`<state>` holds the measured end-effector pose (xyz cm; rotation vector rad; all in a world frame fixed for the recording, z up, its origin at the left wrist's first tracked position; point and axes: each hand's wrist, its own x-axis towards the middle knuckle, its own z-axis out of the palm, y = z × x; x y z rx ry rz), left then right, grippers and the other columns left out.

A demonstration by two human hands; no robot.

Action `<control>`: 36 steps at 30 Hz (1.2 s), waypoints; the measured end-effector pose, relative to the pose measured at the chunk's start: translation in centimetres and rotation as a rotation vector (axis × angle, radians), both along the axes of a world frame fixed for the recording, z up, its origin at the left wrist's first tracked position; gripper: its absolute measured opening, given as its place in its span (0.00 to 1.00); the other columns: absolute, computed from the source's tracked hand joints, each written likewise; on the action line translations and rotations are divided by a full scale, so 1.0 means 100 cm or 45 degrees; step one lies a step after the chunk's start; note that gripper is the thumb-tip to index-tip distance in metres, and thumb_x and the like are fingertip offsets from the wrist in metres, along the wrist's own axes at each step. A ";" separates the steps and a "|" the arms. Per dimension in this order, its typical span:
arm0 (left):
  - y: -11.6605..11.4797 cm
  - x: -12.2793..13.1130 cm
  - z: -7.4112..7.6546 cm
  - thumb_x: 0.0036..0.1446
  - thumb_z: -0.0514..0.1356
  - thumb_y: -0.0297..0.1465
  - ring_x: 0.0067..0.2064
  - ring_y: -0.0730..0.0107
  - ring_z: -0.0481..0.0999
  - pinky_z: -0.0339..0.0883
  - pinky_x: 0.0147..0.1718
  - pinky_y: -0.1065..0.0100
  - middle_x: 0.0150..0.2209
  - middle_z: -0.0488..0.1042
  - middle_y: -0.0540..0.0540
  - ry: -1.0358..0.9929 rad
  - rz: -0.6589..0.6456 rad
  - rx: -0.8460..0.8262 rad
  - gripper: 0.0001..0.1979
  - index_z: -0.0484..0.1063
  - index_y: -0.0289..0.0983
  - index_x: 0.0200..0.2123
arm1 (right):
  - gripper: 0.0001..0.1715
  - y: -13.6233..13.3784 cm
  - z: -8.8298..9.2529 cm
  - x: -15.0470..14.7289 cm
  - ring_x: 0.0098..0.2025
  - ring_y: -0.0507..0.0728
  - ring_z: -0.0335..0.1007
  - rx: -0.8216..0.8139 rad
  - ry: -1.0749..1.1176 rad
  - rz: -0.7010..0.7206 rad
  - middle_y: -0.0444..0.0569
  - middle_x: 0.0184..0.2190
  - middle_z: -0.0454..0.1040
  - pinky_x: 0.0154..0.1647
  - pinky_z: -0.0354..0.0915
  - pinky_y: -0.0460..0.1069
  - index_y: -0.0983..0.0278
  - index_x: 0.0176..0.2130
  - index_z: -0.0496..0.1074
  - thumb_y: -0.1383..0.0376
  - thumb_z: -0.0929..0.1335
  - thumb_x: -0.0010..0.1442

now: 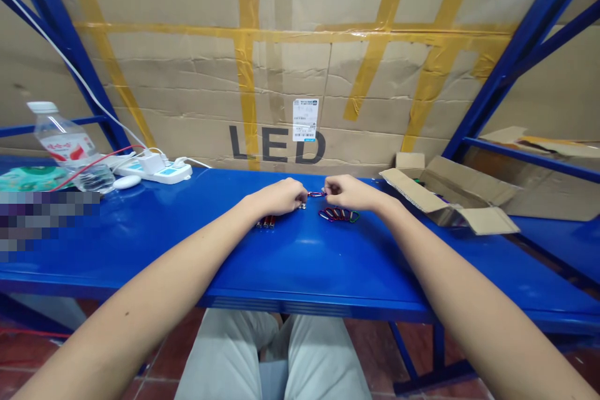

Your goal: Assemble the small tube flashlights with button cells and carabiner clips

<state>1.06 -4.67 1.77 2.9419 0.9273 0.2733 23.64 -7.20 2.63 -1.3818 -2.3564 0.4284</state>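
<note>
In the head view, the row of small carabiners (337,215) lay on the blue desk (309,269), and I take it as the landmark. A slim purple-red piece, probably also a carabiner, was beyond this row and slightly to its left, in the gap between the two hands. Its long axis ran sideways, from one hand toward the other, almost level.

The right hand (349,191) was nearer to the row, just beyond it; its fingers were pressed together and pinched the right end of the piece. The left hand (287,195) was farther to the left of the row, with fingers curled, and they seemed to pinch the left end; the exact contact was too small to tell.

Tiny silvery parts (302,205) lay left of the row, just beside the left fingers. The short red tubes (266,222) were farther left of it, and the open carton (412,192) stood to its right.
</note>
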 end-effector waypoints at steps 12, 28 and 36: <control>-0.005 0.002 0.002 0.53 0.55 0.22 0.33 0.66 0.74 0.61 0.34 0.68 0.33 0.79 0.45 0.064 -0.078 -0.084 0.13 0.79 0.39 0.34 | 0.05 -0.002 0.000 -0.001 0.25 0.50 0.56 -0.063 0.092 0.071 0.40 0.22 0.63 0.25 0.52 0.46 0.63 0.29 0.62 0.69 0.65 0.48; -0.023 0.003 0.015 0.50 0.60 0.27 0.26 0.66 0.70 0.58 0.27 0.67 0.24 0.73 0.44 0.223 0.242 -0.081 0.05 0.73 0.36 0.24 | 0.06 -0.009 -0.002 -0.018 0.30 0.52 0.66 -0.086 0.212 0.224 0.43 0.27 0.73 0.32 0.59 0.47 0.65 0.34 0.71 0.68 0.66 0.52; -0.012 0.001 0.018 0.57 0.57 0.28 0.35 0.70 0.73 0.62 0.36 0.69 0.33 0.77 0.45 -0.399 0.045 0.143 0.05 0.74 0.35 0.34 | 0.04 -0.004 -0.009 -0.018 0.31 0.53 0.66 0.102 0.184 0.128 0.45 0.28 0.73 0.32 0.58 0.47 0.65 0.33 0.70 0.66 0.65 0.55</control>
